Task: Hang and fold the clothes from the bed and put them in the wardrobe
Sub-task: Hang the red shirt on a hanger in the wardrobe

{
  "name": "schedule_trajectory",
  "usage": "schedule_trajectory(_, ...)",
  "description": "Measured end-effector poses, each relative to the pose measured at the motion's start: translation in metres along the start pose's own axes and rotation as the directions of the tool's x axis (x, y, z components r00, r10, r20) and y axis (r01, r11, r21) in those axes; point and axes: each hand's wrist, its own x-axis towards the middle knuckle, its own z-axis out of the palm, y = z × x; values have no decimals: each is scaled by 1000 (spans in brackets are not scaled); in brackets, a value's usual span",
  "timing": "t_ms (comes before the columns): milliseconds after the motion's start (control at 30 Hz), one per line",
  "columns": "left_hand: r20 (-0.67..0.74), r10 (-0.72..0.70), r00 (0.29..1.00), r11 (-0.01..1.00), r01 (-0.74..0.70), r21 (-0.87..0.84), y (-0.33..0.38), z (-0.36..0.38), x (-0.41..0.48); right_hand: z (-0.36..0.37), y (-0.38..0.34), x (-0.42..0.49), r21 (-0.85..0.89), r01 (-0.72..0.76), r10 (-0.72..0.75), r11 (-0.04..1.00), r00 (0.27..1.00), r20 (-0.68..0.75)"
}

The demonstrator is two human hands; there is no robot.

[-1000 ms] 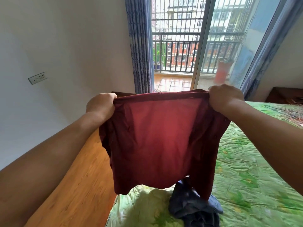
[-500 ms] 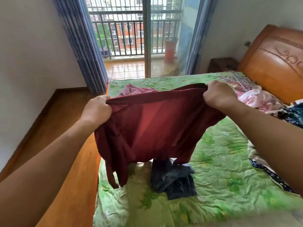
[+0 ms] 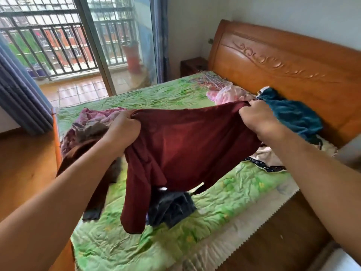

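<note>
A dark red shirt [image 3: 187, 145] hangs stretched between my hands above the bed [image 3: 224, 208]. My left hand [image 3: 123, 130] grips its left top corner and my right hand [image 3: 257, 120] grips its right top corner. One sleeve dangles down at the lower left. Under the shirt a dark blue-grey garment [image 3: 172, 208] lies crumpled on the green quilt. The wardrobe is not in view.
A purple and brown pile of clothes [image 3: 88, 130] lies at the bed's left edge. Pink clothes [image 3: 228, 94], a teal garment [image 3: 293, 114] and wire hangers [image 3: 209, 80] lie near the carved wooden headboard [image 3: 283, 63]. Balcony door and curtain [image 3: 21, 98] stand behind; wooden floor on the left.
The view has swung right and down, from the balcony door to the bed and headboard. My hands have lowered the red shirt toward the bed, still gripping both corners.
</note>
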Motion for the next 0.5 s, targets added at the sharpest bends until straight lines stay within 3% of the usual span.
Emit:
schedule_trajectory(233,56,11,998,984,-1,-177,54,104,-43,-57,81,-41,471,-128,183,873,980,-74)
schedule_trajectory(500,264,76,962,978,-20,-209,90,225,-85,-117,176,-89,607,-243,369,756,925,-89)
